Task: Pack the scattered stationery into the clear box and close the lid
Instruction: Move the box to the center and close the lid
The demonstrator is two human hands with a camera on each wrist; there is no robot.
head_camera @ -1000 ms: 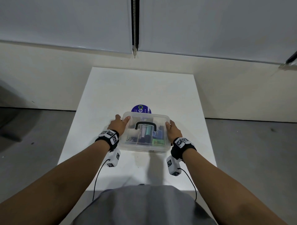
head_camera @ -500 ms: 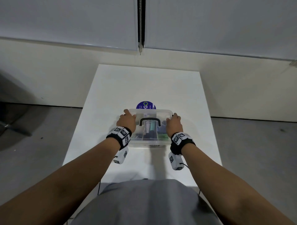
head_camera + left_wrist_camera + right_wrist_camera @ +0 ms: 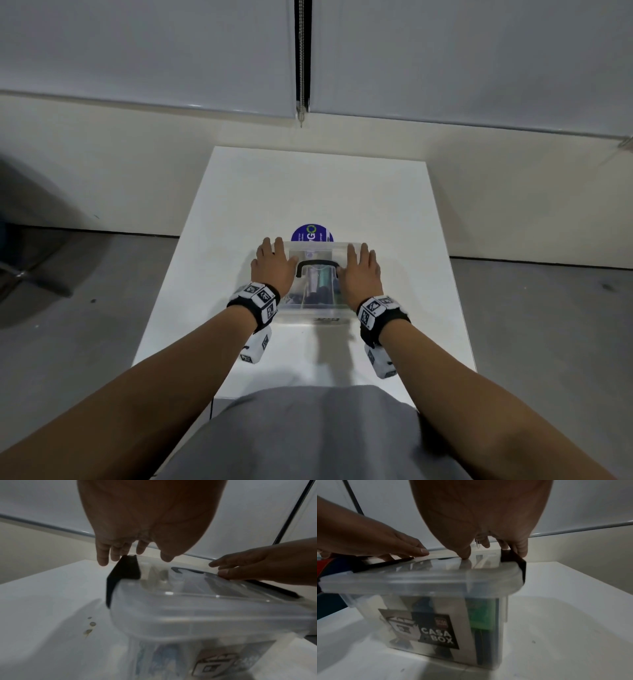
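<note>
The clear box [image 3: 310,313] stands on the white table [image 3: 308,192] with its lid [image 3: 318,251] on top and a black handle [image 3: 317,264] lying flat. Pens and other stationery show through its walls [image 3: 481,615]. My left hand [image 3: 272,267] lies flat on the lid's left end, fingers straight, near the black side latch [image 3: 123,572]. My right hand [image 3: 359,270] lies flat on the right end, thumb pressing the lid, fingers reaching over the right latch [image 3: 515,561].
A round blue sticker or disc [image 3: 311,233] lies on the table just behind the box. The box front carries a "CASA BOX" label [image 3: 436,632]. Beyond the table's far edge is a wall with blinds; grey floor lies on both sides.
Both hands have moved from the sides of the box up onto the lid and now lie flat on it. The box sits a little farther from me.
</note>
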